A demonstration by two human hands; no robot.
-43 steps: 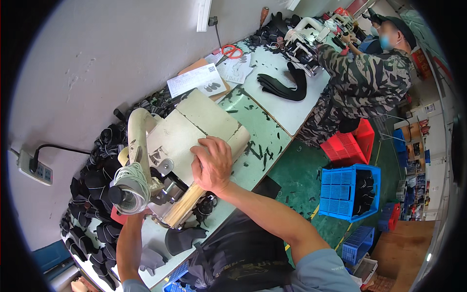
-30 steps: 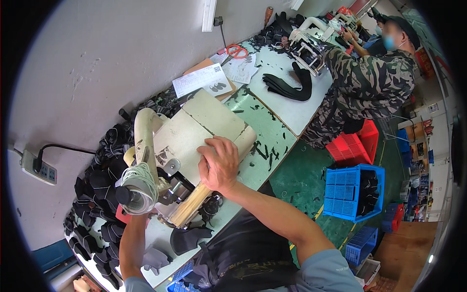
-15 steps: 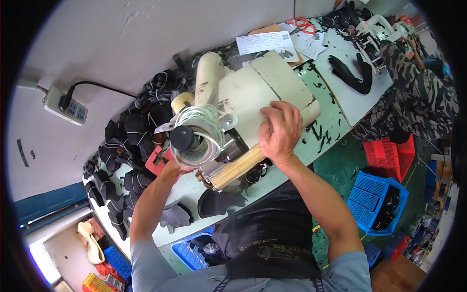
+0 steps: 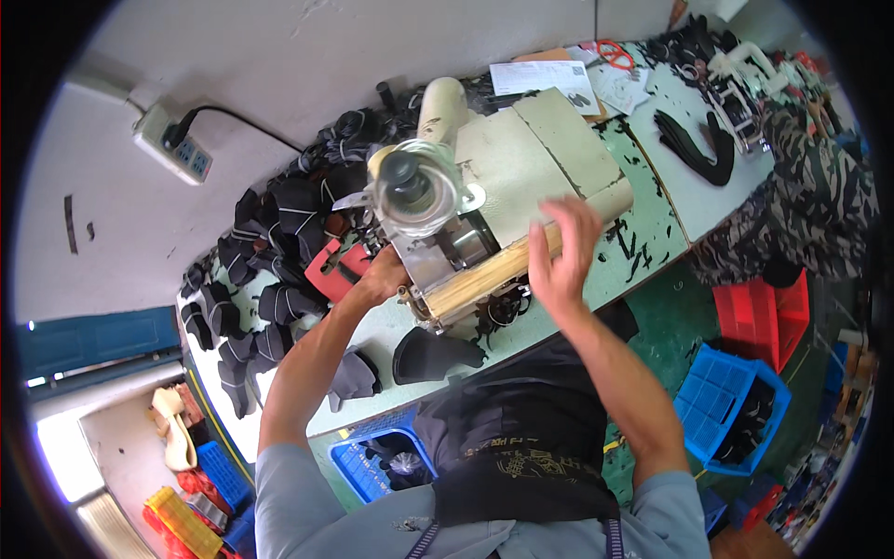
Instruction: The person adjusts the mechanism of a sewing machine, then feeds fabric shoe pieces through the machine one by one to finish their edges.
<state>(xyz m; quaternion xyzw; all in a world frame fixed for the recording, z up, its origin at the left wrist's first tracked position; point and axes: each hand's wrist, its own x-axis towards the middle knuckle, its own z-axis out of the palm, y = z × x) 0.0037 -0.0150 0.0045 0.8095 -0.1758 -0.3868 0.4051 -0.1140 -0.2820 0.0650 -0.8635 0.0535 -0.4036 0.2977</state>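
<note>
A cream sewing machine [image 4: 521,154] stands in front of me, with a yellow wood-patterned strip [image 4: 484,278] along its near edge. Above its left end are a coil of clear tubing [image 4: 424,210] and a black round knob [image 4: 400,172]. My left hand [image 4: 382,277] reaches in at that end, beside a red plate [image 4: 333,270]; its fingertips are hidden by the machine. Slightly blurred, my right hand [image 4: 565,256] is over the strip's right part, fingers stretched and thumb apart, with nothing in it. Dark curved fabric pieces [image 4: 433,356] lie near the table's front edge.
Bundled black pieces [image 4: 279,219] crowd the table's left side. Red scissors [image 4: 615,54], papers [image 4: 535,79] and a black glove [image 4: 694,149] lie farther back. A person in camouflage [image 4: 796,205] is at right. Blue crates [image 4: 712,396] and a red crate [image 4: 764,312] stand on the floor.
My right hand's fingers have gone from curled on the machine's top to stretched out. The whole scene has shifted in view, and more of my left hand shows beside the machine.
</note>
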